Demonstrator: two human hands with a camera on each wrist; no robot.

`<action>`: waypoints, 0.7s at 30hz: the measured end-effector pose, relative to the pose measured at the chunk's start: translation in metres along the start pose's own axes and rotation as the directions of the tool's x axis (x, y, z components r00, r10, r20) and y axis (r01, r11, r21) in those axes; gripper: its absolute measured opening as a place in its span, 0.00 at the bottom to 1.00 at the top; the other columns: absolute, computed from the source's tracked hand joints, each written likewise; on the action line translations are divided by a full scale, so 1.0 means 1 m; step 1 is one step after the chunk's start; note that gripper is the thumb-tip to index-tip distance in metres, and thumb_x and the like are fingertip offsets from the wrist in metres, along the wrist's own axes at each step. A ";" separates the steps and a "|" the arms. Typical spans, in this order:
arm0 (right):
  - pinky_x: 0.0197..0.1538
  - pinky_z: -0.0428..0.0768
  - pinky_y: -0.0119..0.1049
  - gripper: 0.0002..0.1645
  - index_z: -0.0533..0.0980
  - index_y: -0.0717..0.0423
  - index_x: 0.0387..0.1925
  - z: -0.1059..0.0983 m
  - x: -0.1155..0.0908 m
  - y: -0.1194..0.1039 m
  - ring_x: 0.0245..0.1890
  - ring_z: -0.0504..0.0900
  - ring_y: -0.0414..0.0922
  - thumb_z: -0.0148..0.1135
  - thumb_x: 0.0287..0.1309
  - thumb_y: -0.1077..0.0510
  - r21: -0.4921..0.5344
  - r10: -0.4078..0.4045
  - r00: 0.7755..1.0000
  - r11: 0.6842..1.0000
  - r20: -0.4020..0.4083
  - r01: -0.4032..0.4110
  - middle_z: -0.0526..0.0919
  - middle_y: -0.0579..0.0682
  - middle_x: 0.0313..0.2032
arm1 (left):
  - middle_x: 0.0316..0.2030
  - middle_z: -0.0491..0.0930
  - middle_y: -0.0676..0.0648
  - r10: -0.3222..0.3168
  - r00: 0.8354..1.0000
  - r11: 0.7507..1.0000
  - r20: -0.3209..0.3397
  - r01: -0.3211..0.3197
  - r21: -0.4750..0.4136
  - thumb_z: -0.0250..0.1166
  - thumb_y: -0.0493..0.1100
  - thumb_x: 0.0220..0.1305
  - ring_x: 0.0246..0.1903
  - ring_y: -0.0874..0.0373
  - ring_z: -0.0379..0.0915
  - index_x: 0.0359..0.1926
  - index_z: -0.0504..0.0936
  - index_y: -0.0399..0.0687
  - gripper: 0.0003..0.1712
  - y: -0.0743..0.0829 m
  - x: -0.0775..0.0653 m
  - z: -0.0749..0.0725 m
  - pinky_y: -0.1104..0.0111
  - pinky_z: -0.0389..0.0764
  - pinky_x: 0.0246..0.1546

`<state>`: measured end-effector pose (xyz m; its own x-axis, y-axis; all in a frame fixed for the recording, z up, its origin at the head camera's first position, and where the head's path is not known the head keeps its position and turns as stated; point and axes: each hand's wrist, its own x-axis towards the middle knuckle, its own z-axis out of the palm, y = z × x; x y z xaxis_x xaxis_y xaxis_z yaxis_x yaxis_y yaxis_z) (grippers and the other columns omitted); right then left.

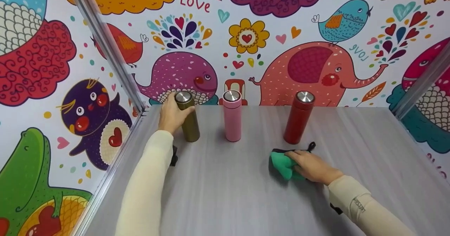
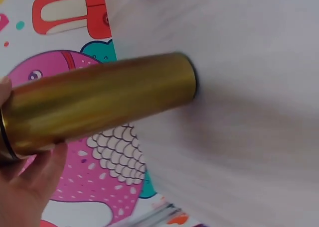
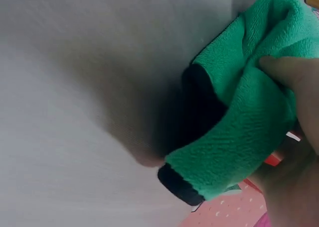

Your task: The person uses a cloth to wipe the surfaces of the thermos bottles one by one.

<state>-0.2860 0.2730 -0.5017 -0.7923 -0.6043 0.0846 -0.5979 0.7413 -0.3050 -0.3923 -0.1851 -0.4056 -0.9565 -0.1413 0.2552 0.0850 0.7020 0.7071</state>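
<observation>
My left hand grips an olive-gold vacuum flask just below its silver lid, thumb across the front. In the left wrist view the flask stretches from the fingers at the left edge to its base over the pale tabletop. A bunched green cloth with black edging is held by my right hand, low over the table and in front of the red flask. Up close in the right wrist view, the thumb presses into folds of the plush cloth.
Between the two hands, toward the back, stands a pink flask with a silver lid. The grey table ends at a wall printed with cartoon animals. A metal post rises at the back left corner, another at the back right.
</observation>
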 end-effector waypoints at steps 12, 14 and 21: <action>0.57 0.76 0.60 0.30 0.68 0.58 0.68 -0.024 -0.020 -0.019 0.53 0.76 0.53 0.63 0.67 0.65 0.356 0.220 0.930 0.928 -0.294 -0.107 0.77 0.55 0.57 | 0.60 0.77 0.42 0.309 0.950 0.950 0.041 -0.306 -0.067 0.78 0.57 0.52 0.56 0.48 0.75 0.69 0.69 0.45 0.48 0.033 -0.068 -0.017 0.54 0.81 0.53; 0.57 0.77 0.58 0.30 0.69 0.59 0.67 -0.031 -0.022 -0.026 0.52 0.76 0.51 0.63 0.66 0.67 0.404 0.232 0.902 0.912 -0.363 -0.072 0.78 0.53 0.57 | 0.58 0.78 0.45 0.358 0.932 0.928 0.051 -0.350 -0.124 0.79 0.56 0.51 0.55 0.52 0.77 0.68 0.70 0.47 0.47 0.045 -0.081 -0.012 0.59 0.82 0.50; 0.51 0.78 0.28 0.32 0.70 0.62 0.66 -0.047 -0.019 -0.061 0.47 0.77 0.46 0.63 0.60 0.75 0.488 0.213 0.809 0.867 -0.548 0.102 0.79 0.51 0.53 | 0.54 0.81 0.49 0.500 0.859 0.842 0.107 -0.454 -0.291 0.80 0.59 0.49 0.44 0.61 0.81 0.67 0.73 0.49 0.47 0.083 -0.118 0.019 0.69 0.84 0.40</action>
<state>-0.2400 0.2529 -0.4403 -0.8350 -0.1708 0.5230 -0.5398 0.4385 -0.7186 -0.2773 -0.0973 -0.3899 -0.8094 0.3039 0.5026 0.5869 0.4520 0.6718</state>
